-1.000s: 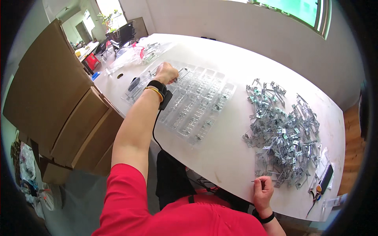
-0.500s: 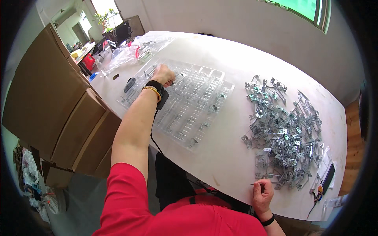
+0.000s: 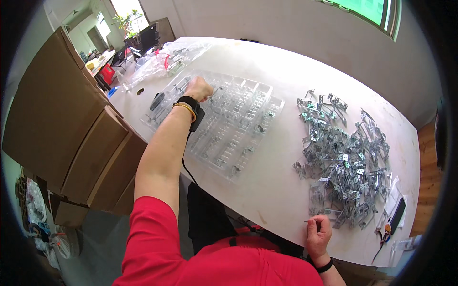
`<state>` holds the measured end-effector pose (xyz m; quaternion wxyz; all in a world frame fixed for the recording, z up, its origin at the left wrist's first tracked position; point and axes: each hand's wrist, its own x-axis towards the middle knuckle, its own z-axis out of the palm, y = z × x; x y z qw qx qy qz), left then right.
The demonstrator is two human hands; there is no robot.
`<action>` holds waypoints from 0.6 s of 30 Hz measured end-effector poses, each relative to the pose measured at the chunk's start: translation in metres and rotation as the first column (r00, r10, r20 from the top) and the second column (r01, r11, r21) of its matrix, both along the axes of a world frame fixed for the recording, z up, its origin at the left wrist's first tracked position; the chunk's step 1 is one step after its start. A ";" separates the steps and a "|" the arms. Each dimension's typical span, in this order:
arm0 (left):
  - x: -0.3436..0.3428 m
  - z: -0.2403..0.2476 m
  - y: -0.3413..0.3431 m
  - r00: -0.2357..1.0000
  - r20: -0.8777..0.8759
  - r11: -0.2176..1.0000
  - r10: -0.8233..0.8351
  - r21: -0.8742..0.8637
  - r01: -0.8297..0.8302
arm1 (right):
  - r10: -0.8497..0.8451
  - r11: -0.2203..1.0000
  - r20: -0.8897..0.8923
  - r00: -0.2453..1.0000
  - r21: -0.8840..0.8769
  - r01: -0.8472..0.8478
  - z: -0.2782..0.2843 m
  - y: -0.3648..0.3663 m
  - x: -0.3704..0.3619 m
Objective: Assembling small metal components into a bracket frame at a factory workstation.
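Observation:
Over the far left part of a clear plastic tray [image 3: 238,125], my left hand [image 3: 199,89] is closed with its fingers curled down. What its fingertips hold is hidden. Small metal parts sit in several of the tray's compartments. At the table's front edge on the right, my right hand [image 3: 318,233] is closed in a pinch, and a thin dark tip sticks out to its left. Just beyond that hand lies a large heap of silvery metal brackets [image 3: 346,164] with thin rods, tangled together.
Clear plastic bags [image 3: 148,71] lie at the table's far left. Tall cardboard boxes [image 3: 57,124] stand left of the white table [image 3: 272,186]. Pliers [image 3: 387,230], a dark flat object [image 3: 398,215] and white paper sit at the right edge. A black cable hangs from my left wrist.
My left hand has shifted very slightly over the same part of the tray, its fingers blurred now. My right hand and the bracket heap look the same.

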<state>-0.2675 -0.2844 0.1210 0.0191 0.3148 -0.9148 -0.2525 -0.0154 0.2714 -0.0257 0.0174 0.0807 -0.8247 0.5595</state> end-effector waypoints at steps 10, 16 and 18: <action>0.021 0.032 0.047 0.904 -0.166 0.915 -0.394 0.018 0.403 | 0.016 1.000 -0.039 0.999 0.018 -0.015 0.019 -0.009 -0.007; 0.088 0.049 0.188 0.712 -0.290 0.748 -0.639 -0.020 0.663 | 0.005 0.998 -0.049 0.999 -0.060 -0.007 0.018 -0.010 -0.006; 0.109 0.045 0.234 0.620 -0.309 0.663 -0.721 -0.046 0.747 | 0.017 0.994 -0.034 0.999 -0.111 -0.020 0.020 -0.007 -0.004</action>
